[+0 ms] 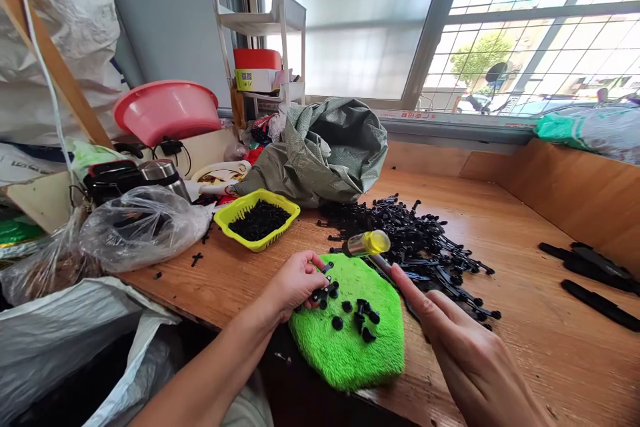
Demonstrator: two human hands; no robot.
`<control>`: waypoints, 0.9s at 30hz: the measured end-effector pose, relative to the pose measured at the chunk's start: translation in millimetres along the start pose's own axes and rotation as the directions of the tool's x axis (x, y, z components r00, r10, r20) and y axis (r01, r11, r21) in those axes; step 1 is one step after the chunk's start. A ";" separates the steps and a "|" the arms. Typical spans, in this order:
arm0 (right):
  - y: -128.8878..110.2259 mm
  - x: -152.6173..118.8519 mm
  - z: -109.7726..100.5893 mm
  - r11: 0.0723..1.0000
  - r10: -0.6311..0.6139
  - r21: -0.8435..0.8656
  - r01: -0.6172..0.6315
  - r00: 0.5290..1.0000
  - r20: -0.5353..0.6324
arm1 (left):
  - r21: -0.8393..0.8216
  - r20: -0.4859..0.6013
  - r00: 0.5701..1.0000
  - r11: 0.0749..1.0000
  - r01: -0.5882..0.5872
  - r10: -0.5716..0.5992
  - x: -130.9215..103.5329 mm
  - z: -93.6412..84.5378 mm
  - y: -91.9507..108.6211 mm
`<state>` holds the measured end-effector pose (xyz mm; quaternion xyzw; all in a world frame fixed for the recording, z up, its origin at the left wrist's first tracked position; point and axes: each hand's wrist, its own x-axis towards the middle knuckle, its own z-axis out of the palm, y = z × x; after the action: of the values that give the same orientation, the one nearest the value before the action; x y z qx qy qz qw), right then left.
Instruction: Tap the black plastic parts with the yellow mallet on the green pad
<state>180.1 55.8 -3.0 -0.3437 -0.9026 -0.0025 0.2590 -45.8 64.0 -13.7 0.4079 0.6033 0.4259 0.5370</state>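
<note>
A bright green fuzzy cloth [350, 340] lies at the near edge of the wooden table [525, 320]. Several small black plastic parts [361, 318] rest on it. My left hand [295, 281] pinches a black part at the cloth's left edge. My right hand [463, 347] grips the handle of a small mallet with a yellow head [370, 243], held just above the cloth's far side. Behind the cloth spreads a pile of black plastic pieces [415, 240].
A yellow basket [257, 219] of black bits stands left of the pile. A grey-green sack [320, 150] slumps behind it. Clear plastic bags [140, 227], a pink basin [167, 110] and a white shelf [265, 47] crowd the left. Long black parts [595, 280] lie far right.
</note>
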 end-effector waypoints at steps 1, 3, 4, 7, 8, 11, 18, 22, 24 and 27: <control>0.4 1.5 0.3 1.000 -0.013 0.005 0.013 0.999 0.049 | 0.007 0.000 1.000 1.000 0.003 -0.003 0.1 -0.2 0.2; 1.6 3.2 1.7 0.999 -0.032 -0.038 0.038 0.989 0.144 | 0.025 -0.006 1.000 1.000 0.007 -0.007 0.4 -0.3 0.0; 2.0 3.4 2.3 0.997 -0.032 -0.063 0.042 0.988 0.149 | 0.032 -0.011 1.000 0.999 0.005 -0.005 0.5 -0.3 -0.2; 1.1 2.6 2.2 0.999 0.009 -0.049 -0.008 0.999 0.033 | 0.047 -0.018 1.000 0.999 -0.001 0.002 0.7 0.0 -1.6; 0.4 2.0 2.1 0.999 0.009 -0.044 -0.009 1.000 0.010 | 0.052 -0.017 1.000 0.999 -0.004 0.005 0.7 0.1 -2.3; -0.1 -0.1 3.2 0.991 -0.031 -0.126 0.042 0.996 0.085 | 0.052 -0.026 1.000 0.999 -0.008 0.009 0.8 0.7 -4.5; -1.0 -5.7 14.7 0.993 0.010 -0.118 -0.002 0.998 0.066 | 0.028 -0.037 0.999 0.999 -0.023 0.024 4.5 2.2 -8.5; 1.6 -10.3 14.7 0.997 0.059 -0.058 -0.055 0.995 0.079 | -0.077 0.003 0.999 0.996 -0.041 0.041 5.2 -3.7 -11.2; 6.7 -15.0 11.0 0.990 0.111 0.088 -0.108 0.993 -0.039 | -0.173 0.032 0.998 0.984 -0.041 0.047 3.5 -8.7 -11.3; 16.2 -25.9 6.4 0.953 0.201 0.253 -0.169 0.974 -0.107 | -0.290 0.089 0.995 0.957 -0.013 0.041 -0.4 -12.2 -9.1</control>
<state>203.6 53.2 -23.5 -0.3917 -0.8409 0.1095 0.3572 -58.2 60.0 -21.5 0.3528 0.5028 0.4970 0.6129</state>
